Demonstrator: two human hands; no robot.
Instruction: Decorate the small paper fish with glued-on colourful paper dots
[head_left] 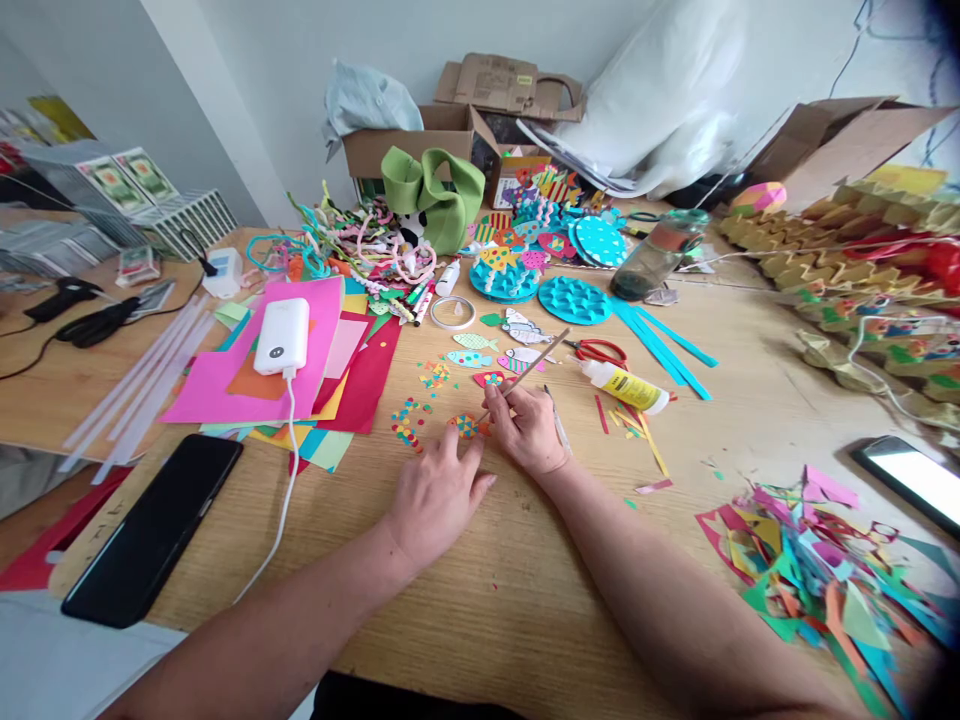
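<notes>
My right hand (529,428) is closed around a thin brown stick (536,363), which slants up to the right, its lower end at a small orange paper fish (465,426) with coloured spots. The fingertips of my left hand (440,490) touch the near edge of that fish, with thumb and fingers apart. Just beyond my hands lie a red paper fish (489,379), a blue spotted fish (469,358) and a green fish (475,341). Loose coloured paper dots (409,424) are scattered left of the orange fish.
A glue bottle (626,386), red-handled pliers (600,351) and a pen (557,418) lie right of my hands. Paper scraps (825,570) are heaped at front right. Coloured sheets (217,380), a white power bank (283,336) and a black phone (154,530) are at left.
</notes>
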